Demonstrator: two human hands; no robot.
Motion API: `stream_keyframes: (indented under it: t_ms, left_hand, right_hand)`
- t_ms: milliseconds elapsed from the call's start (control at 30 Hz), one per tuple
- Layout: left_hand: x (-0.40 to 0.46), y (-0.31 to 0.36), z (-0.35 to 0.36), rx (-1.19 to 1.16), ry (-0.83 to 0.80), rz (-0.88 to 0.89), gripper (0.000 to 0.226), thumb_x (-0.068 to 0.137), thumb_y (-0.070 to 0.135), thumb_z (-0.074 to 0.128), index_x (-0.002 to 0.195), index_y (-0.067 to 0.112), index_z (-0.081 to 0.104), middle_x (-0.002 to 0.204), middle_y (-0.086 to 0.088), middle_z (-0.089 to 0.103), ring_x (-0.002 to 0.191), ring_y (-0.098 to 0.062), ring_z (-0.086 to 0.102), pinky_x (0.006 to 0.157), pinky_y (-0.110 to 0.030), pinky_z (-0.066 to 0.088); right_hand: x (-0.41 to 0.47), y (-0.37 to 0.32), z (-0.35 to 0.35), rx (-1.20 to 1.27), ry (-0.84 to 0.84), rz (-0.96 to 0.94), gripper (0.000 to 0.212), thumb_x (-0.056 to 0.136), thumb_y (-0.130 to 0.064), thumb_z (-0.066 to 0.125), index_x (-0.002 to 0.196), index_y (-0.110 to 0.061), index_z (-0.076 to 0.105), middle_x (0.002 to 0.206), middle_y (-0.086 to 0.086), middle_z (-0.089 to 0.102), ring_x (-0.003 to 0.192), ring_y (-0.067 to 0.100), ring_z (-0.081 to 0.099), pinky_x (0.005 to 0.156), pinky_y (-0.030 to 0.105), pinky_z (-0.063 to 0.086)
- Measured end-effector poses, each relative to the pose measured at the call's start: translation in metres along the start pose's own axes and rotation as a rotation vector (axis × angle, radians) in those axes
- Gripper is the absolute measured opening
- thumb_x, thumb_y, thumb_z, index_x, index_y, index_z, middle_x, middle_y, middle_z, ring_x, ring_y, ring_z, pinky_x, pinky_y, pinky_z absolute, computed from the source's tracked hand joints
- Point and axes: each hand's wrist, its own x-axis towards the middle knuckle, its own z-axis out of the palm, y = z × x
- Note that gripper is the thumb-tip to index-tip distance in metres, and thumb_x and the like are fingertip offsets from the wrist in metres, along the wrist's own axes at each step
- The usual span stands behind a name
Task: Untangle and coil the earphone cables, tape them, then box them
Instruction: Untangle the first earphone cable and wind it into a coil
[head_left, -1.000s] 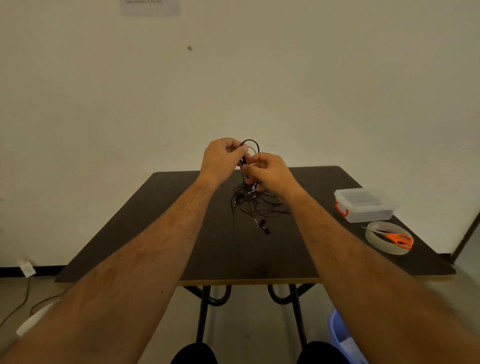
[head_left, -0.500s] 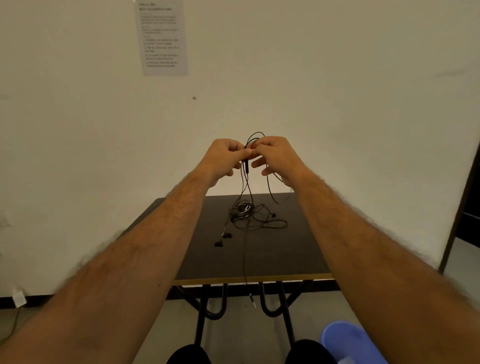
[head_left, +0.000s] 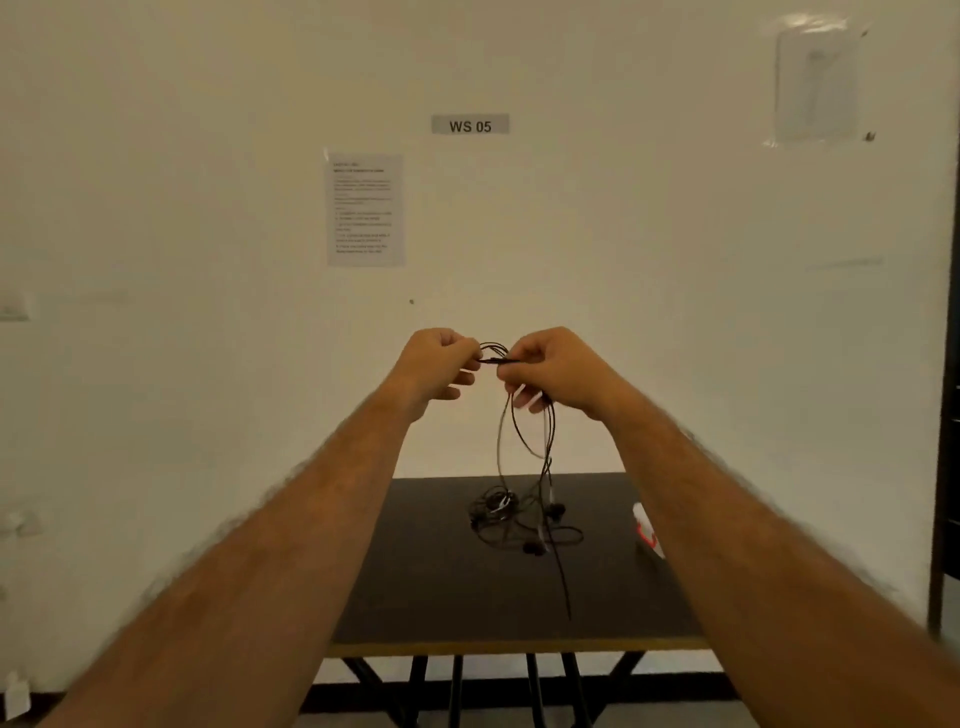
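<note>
Dark brown table (head_left: 426, 597) top with a pale front edge stands nearest, on black legs. One loose black strand runs toward that front edge and stops short of it. Past it, near the middle of the table toward the far edge, lies the tangled heap of black earphone cables (head_left: 511, 517) with small earbuds among the loops. At the right edge a clear box (head_left: 645, 530) with a red clip peeks out from behind the right forearm. Strands rise from the heap to both raised hands. Right hand (head_left: 553, 370) grips several hanging strands in curled fingers; left hand (head_left: 435, 364) pinches the same small loop just beside it. Behind, a wall carries a printed sheet (head_left: 365, 209) and a sign (head_left: 470, 124) reading WS 05.
</note>
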Motion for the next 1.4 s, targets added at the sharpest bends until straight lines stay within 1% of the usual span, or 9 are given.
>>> stream_keyframes:
  t_ms: [167,333,467,600,700,833,1067,1267,1400]
  left_hand:
    - [-0.001,-0.008,-0.01,-0.248,-0.101,-0.092,0.004,0.091,0.018,0.063,0.087,0.015,0.063,0.082,0.001,0.071,0.075,-0.014,0.068,0.063,-0.026,0.052]
    - [-0.001,-0.008,-0.01,-0.429,-0.184,-0.159,0.01,0.091,0.011,0.058,0.082,0.013,0.058,0.068,0.001,0.061,0.059,-0.01,0.063,0.056,-0.024,0.051]
    - [-0.002,-0.013,-0.01,-0.491,-0.21,-0.17,0.017,0.092,0.013,0.054,0.076,0.012,0.057,0.07,-0.002,0.058,0.058,-0.01,0.062,0.058,-0.025,0.052]
    - [-0.001,-0.017,-0.014,-0.457,-0.182,-0.199,0.014,0.094,0.019,0.052,0.08,0.015,0.056,0.075,0.002,0.062,0.066,-0.012,0.064,0.066,-0.03,0.05]
    - [-0.002,-0.024,-0.017,-0.461,-0.124,-0.261,0.008,0.091,0.024,0.052,0.085,0.02,0.053,0.08,0.003,0.064,0.075,-0.016,0.066,0.071,-0.032,0.049]
    - [-0.006,-0.04,-0.014,-0.28,0.018,-0.3,0.009,0.093,0.022,0.053,0.089,0.016,0.058,0.079,0.0,0.06,0.072,-0.015,0.063,0.067,-0.03,0.049]
    - [-0.011,-0.046,0.015,0.042,-0.167,-0.156,0.013,0.094,0.019,0.062,0.103,0.01,0.062,0.087,-0.004,0.067,0.072,-0.015,0.066,0.069,-0.03,0.051]
    - [-0.011,-0.038,0.033,0.34,-0.248,-0.071,0.035,0.086,0.042,0.072,0.115,0.026,0.063,0.099,-0.001,0.07,0.088,-0.013,0.067,0.071,-0.027,0.047]
    - [-0.015,-0.038,0.042,0.307,-0.254,-0.004,0.018,0.09,0.03,0.069,0.103,0.018,0.071,0.097,-0.001,0.071,0.084,-0.011,0.068,0.077,-0.029,0.05]
  right_hand:
    - [-0.003,0.002,-0.002,0.127,0.041,-0.026,0.012,0.095,-0.013,0.062,0.101,-0.005,0.068,0.082,0.011,0.074,0.069,0.025,0.073,0.071,0.04,0.06]
    - [0.002,0.009,0.0,0.263,0.149,0.043,0.017,0.099,-0.021,0.057,0.097,-0.009,0.068,0.088,0.006,0.075,0.08,0.021,0.074,0.082,0.042,0.057]
    - [0.002,0.009,0.0,0.367,0.304,0.068,0.02,0.1,-0.019,0.052,0.099,-0.006,0.067,0.068,0.004,0.067,0.059,0.019,0.069,0.067,0.036,0.055]
    - [0.002,0.009,-0.007,0.385,0.36,0.089,0.019,0.099,-0.019,0.052,0.093,-0.01,0.068,0.059,-0.002,0.041,0.042,0.01,0.033,0.041,0.022,0.035]
    - [0.004,0.007,-0.015,0.433,0.485,0.067,0.018,0.096,-0.018,0.053,0.086,-0.012,0.067,0.06,-0.002,0.038,0.046,0.01,0.026,0.039,0.02,0.021]
    - [0.003,0.006,-0.022,0.522,0.592,0.014,0.019,0.096,-0.018,0.054,0.082,-0.013,0.065,0.06,-0.001,0.045,0.043,0.01,0.028,0.04,0.021,0.02]
    - [-0.001,-0.004,-0.005,0.45,0.315,0.015,0.019,0.101,-0.02,0.049,0.096,-0.009,0.063,0.078,0.007,0.07,0.057,0.021,0.068,0.043,0.024,0.041]
    - [-0.001,-0.006,-0.004,0.567,0.22,0.006,0.021,0.103,-0.02,0.042,0.097,-0.008,0.059,0.082,0.01,0.072,0.073,0.029,0.073,0.053,0.029,0.049]
    - [-0.001,-0.003,-0.005,0.674,0.189,0.008,0.023,0.103,-0.018,0.038,0.096,-0.007,0.056,0.082,0.01,0.071,0.08,0.032,0.073,0.058,0.032,0.054]
